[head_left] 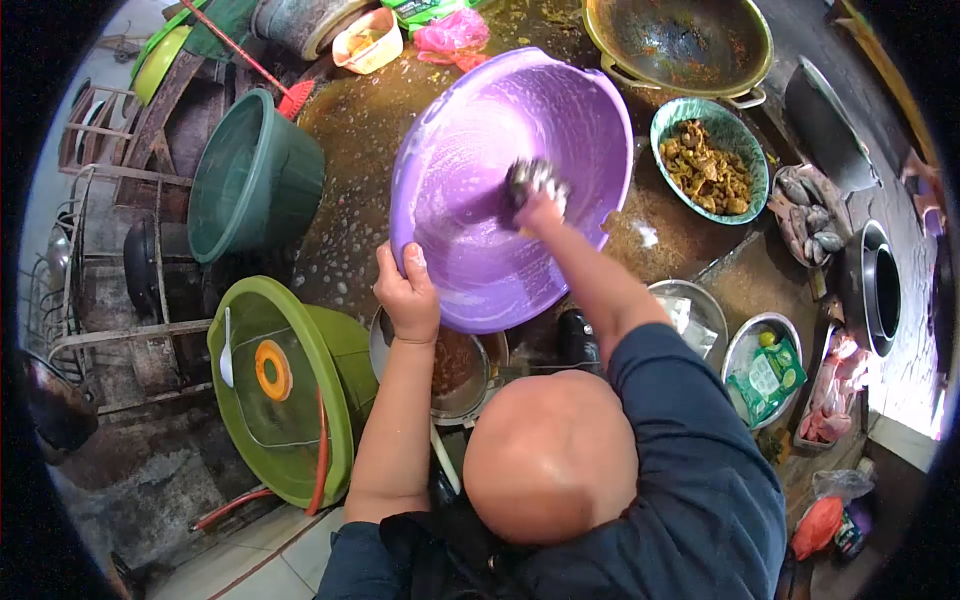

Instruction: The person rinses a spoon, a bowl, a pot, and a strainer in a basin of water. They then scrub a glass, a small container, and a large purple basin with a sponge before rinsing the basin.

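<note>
Over the wet floor [350, 130], the left hand [408, 295] reaches up and grips the rim of the tilted purple tub [470, 150]. The right hand [541, 210] reaches inside the tub, arm stretched out, fingers closed around a soapy scrubber [528, 178].

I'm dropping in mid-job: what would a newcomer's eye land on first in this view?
The big purple basin at centre stands out, tilted and soapy. The left hand grips its lower rim, and the right hand presses a scrubber against the inside. A teal bowl of cooked food sits to its right, and a green basin lies at lower left.
</note>
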Demonstrator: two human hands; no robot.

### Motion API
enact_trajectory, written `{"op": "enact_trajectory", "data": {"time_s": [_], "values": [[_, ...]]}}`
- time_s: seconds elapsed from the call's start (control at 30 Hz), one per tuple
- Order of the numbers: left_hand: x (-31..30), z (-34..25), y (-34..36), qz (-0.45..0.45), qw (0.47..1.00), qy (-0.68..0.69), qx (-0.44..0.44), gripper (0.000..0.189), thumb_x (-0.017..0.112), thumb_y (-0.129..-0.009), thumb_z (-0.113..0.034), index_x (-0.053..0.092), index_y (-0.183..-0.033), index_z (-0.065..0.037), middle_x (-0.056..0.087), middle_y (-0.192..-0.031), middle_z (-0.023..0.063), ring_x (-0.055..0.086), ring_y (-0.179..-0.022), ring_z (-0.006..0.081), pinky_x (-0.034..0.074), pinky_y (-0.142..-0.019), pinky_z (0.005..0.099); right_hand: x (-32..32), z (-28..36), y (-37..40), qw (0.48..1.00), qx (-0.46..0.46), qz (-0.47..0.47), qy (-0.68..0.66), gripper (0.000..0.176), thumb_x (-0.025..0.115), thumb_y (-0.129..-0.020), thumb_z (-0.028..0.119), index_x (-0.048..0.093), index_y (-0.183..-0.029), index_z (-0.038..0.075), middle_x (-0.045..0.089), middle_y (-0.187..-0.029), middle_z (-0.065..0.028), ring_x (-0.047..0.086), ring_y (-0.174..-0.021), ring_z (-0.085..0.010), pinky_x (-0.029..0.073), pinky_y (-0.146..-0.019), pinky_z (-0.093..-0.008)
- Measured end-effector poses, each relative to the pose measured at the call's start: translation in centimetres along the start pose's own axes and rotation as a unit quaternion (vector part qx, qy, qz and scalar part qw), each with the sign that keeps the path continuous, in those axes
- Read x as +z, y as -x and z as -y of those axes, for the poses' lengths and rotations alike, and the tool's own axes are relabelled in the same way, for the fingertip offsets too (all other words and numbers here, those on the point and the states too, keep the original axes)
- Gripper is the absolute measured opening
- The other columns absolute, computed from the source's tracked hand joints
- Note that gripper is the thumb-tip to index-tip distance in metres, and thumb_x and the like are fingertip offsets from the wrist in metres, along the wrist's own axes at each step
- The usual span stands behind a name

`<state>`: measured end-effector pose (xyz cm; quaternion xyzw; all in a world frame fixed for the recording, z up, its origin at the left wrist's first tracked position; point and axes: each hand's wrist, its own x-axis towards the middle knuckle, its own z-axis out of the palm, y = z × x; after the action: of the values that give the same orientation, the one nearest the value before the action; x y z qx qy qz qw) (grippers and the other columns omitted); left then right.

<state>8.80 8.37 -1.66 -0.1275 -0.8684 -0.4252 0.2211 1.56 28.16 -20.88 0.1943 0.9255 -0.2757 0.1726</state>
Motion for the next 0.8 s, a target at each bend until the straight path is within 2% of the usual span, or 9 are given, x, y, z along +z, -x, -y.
{"op": "enact_trajectory", "data": {"time_s": [0.03, 0.13, 0.2, 0.27, 0.47, 0.53, 0.6, 0.73, 0.8], "values": [[0.2, -0.2, -0.3, 0.000, 1.000, 0.015, 0.004, 0.023, 0.047, -0.090, -0.022, 0.052, -0.092, 0.001, 0.057, -0.071, 0.0146, 0.053, -0.060, 0.0237, 0.043, -0.057, 0.0348, 2.8, 0.8, 1.1, 0.998, -0.034, -0.014, 0.050, 0.082, 0.061, -0.071, 0.029, 0.019, -0.138, 0.008, 0.031, -0.136, -0.0203, 0.034, -0.125, -0.0325, 0.029, -0.104, -0.0396], [0.4, -0.3, -0.3, 0.016, 1.000, 0.021, -0.011, 0.024, 0.046, -0.091, -0.023, 0.051, -0.091, 0.001, 0.056, -0.069, 0.0127, 0.049, -0.059, 0.0188, 0.042, -0.056, 0.0332, 3.6, 5.5, 6.4, 0.953, -0.235, 0.007, -0.190, 0.070, 0.066, -0.067, 0.025, 0.038, -0.129, 0.007, 0.034, -0.134, -0.0201, 0.029, -0.126, -0.0354, 0.028, -0.103, -0.0423], [0.4, -0.6, -0.6, 0.020, 1.000, 0.015, -0.018, 0.024, 0.046, -0.092, -0.023, 0.051, -0.091, 0.001, 0.056, -0.068, 0.0121, 0.049, -0.059, 0.0177, 0.042, -0.056, 0.0325, 2.6, 9.5, 5.4, 0.862, -0.390, -0.177, -0.272, 0.064, 0.066, -0.067, 0.020, 0.044, -0.126, 0.010, 0.038, -0.130, -0.0216, 0.033, -0.122, -0.0385, 0.031, -0.101, -0.0426], [0.3, -1.0, -0.5, 0.045, 0.999, 0.006, -0.010, 0.019, 0.050, -0.089, -0.018, 0.052, -0.093, 0.000, 0.056, -0.070, 0.0181, 0.056, -0.061, 0.0277, 0.044, -0.058, 0.0355, -1.0, 11.3, 2.9, 0.913, -0.300, -0.151, -0.231, 0.061, 0.066, -0.067, 0.020, 0.046, -0.124, 0.015, 0.044, -0.124, -0.0227, 0.041, -0.115, -0.0393, 0.036, -0.097, -0.0410], [-0.2, 0.4, -0.3, 0.037, 0.999, 0.002, -0.038, 0.019, 0.047, -0.090, -0.018, 0.052, -0.090, 0.001, 0.055, -0.068, 0.0172, 0.056, -0.060, 0.0271, 0.043, -0.057, 0.0359, -1.1, 2.8, -3.8, 0.959, -0.028, -0.177, -0.218, 0.049, 0.057, -0.075, 0.030, 0.050, -0.121, 0.016, 0.055, -0.112, -0.0166, 0.055, -0.100, -0.0310, 0.044, -0.087, -0.0401], [-0.1, 0.7, -0.5, 0.031, 0.999, 0.011, -0.039, 0.019, 0.046, -0.090, -0.018, 0.052, -0.089, 0.001, 0.055, -0.068, 0.0168, 0.054, -0.058, 0.0266, 0.043, -0.056, 0.0359, 2.2, 1.9, -2.9, 0.996, -0.063, -0.002, -0.058, 0.046, 0.051, -0.078, 0.032, 0.050, -0.121, 0.014, 0.054, -0.114, -0.0161, 0.052, -0.105, -0.0312, 0.041, -0.090, -0.0422], [0.3, 0.9, -1.1, -0.001, 1.000, 0.025, -0.012, 0.020, 0.046, -0.091, -0.018, 0.052, -0.088, 0.001, 0.054, -0.067, 0.0162, 0.052, -0.057, 0.0263, 0.042, -0.055, 0.0361, 8.0, 3.3, -0.1, 0.976, -0.178, -0.114, 0.049, 0.046, 0.054, -0.077, 0.027, 0.049, -0.121, 0.014, 0.051, -0.119, -0.0157, 0.049, -0.110, -0.0317, 0.039, -0.093, -0.0441], [0.3, 0.4, -1.3, 0.020, 0.999, 0.023, -0.017, 0.020, 0.046, -0.091, -0.018, 0.052, -0.088, 0.001, 0.053, -0.065, 0.0147, 0.051, -0.056, 0.0268, 0.042, -0.056, 0.0360, 1.8, 11.9, 5.5, 0.829, -0.428, -0.311, -0.182, 0.049, 0.060, -0.071, 0.015, 0.050, -0.119, 0.014, 0.043, -0.126, -0.0182, 0.045, -0.113, -0.0340, 0.037, -0.096, -0.0439], [0.0, 0.3, -1.0, 0.022, 0.999, 0.025, 0.001, 0.020, 0.046, -0.091, -0.018, 0.051, -0.087, 0.000, 0.052, -0.065, 0.0144, 0.050, -0.056, 0.0268, 0.042, -0.056, 0.0356, -0.3, 12.7, 1.1, 0.901, -0.348, -0.237, -0.104, 0.046, 0.059, -0.072, 0.017, 0.051, -0.116, 0.014, 0.048, -0.121, -0.0185, 0.049, -0.109, -0.0326, 0.042, -0.090, -0.0403]]}}
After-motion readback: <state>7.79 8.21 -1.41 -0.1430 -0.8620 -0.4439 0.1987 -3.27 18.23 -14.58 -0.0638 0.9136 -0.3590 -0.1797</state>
